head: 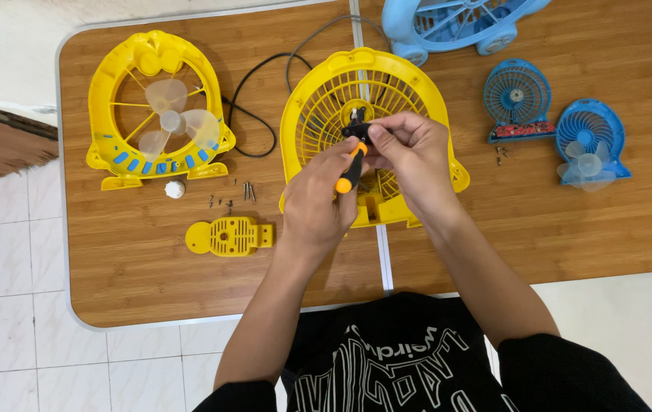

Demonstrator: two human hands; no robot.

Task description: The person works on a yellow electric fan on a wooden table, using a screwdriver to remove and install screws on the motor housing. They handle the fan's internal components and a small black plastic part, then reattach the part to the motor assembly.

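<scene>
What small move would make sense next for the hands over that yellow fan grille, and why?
Probably keep turning the orange-handled screwdriver. The left hand grips its handle, with the tip aimed at the small black motor piece that the right hand pinches above the round yellow plastic fan grille. Loose dark screws already lie on the wooden table, so fastening work seems under way.

Both hands raised together at centre, left hand (324, 194) fisted, right hand (410, 156) fingertips pinched, forearms converging.

bare forearms, black shirt (387, 358) with white lettering
</scene>
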